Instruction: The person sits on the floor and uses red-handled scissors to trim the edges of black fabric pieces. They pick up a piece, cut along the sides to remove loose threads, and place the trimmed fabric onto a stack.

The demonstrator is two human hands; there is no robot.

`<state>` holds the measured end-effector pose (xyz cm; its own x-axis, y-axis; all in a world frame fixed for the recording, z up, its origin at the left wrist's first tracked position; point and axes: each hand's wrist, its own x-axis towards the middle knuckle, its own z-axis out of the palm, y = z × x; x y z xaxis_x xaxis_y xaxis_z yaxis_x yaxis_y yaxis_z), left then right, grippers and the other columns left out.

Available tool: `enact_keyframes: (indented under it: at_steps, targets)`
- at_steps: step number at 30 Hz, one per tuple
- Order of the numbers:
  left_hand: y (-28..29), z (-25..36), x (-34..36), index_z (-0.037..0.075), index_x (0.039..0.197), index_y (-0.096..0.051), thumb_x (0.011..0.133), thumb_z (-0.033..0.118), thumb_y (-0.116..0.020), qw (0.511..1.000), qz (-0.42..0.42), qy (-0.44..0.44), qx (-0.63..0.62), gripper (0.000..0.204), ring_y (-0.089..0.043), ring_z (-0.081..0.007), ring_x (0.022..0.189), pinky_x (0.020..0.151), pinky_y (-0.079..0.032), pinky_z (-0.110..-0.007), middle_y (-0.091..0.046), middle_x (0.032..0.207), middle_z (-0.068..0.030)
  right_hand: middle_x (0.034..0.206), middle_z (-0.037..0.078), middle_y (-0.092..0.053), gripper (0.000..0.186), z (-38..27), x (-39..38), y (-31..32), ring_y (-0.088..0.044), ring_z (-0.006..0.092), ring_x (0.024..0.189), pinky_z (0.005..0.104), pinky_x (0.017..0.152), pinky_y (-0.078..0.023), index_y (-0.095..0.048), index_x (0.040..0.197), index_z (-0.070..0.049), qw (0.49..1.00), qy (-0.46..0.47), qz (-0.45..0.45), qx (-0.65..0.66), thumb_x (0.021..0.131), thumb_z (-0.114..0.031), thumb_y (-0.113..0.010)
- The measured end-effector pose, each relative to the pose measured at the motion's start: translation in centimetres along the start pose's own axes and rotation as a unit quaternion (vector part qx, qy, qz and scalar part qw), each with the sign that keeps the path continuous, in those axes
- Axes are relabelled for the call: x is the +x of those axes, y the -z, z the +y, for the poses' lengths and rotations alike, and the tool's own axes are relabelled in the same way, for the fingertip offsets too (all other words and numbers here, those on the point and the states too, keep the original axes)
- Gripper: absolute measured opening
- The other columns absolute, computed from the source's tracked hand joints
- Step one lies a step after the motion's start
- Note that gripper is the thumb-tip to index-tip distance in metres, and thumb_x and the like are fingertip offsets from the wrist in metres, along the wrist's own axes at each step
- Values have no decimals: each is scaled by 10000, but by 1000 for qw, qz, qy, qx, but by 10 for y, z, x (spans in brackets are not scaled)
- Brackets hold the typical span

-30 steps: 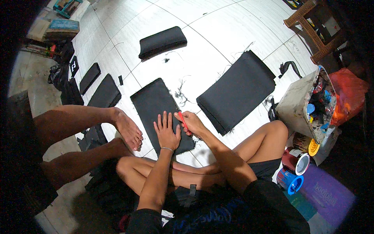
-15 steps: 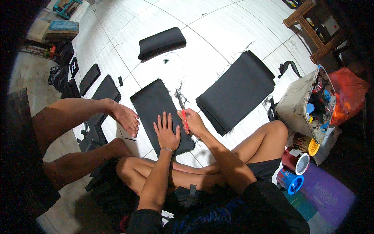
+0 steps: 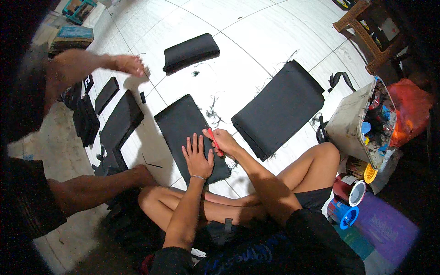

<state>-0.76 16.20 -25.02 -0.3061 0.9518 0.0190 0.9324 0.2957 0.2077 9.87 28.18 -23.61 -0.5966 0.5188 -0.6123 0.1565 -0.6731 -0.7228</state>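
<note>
My left hand (image 3: 198, 158) lies flat, fingers spread, on a black fabric piece (image 3: 176, 119) on the white tiled floor. Just right of it, my right hand (image 3: 222, 143) grips red-handled scissors (image 3: 211, 136) at that piece's right edge; their blades are not visible. Loose black threads (image 3: 212, 112) lie beside the edge. A larger black fabric stack (image 3: 279, 107) sits to the right, and a thick black bundle (image 3: 190, 52) lies farther off.
Another person's raised leg and foot (image 3: 128, 64) and lower leg (image 3: 96, 192) are at left, beside black pieces (image 3: 119, 119). At right are a debris-filled bucket (image 3: 348, 119), red bag (image 3: 408, 114), paint cans (image 3: 348, 188), purple board (image 3: 385, 229) and wicker furniture (image 3: 355, 34).
The scissor blades that showed half a second ago are now hidden, my right hand shifting slightly left. The other person's leg has swung up and away toward the upper left.
</note>
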Motion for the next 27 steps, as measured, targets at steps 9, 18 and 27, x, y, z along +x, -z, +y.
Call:
enact_keyframes:
  at_steps: [9,18,27]
  targets:
    - [1,-1,0,56,1437,-383,901,312,-521,1000,-1,-2,4,610,-200,-360,1440,1156,-100,-564,-287,1544,-130,519,9,-467,540,-3,11,0,-464,103,377,259,336,-370,-528,741,-29,1000,-9,-3,14,886,-540,-624]
    - [1,1,0,51,1430,-389,898,307,-522,1000,3,-4,5,605,-215,-362,1434,1156,-105,-564,-297,1539,-132,533,19,-481,496,-1,16,-1,-463,112,382,277,351,-364,-543,773,-4,999,28,11,29,901,-473,-640]
    - [-2,-1,0,90,1450,-383,900,340,-525,1000,6,1,19,621,-208,-336,1440,1162,-107,-549,-302,1538,-108,603,-26,-459,471,-8,-3,3,-454,63,418,229,335,-369,-544,927,-41,998,-35,-2,46,902,-504,-625]
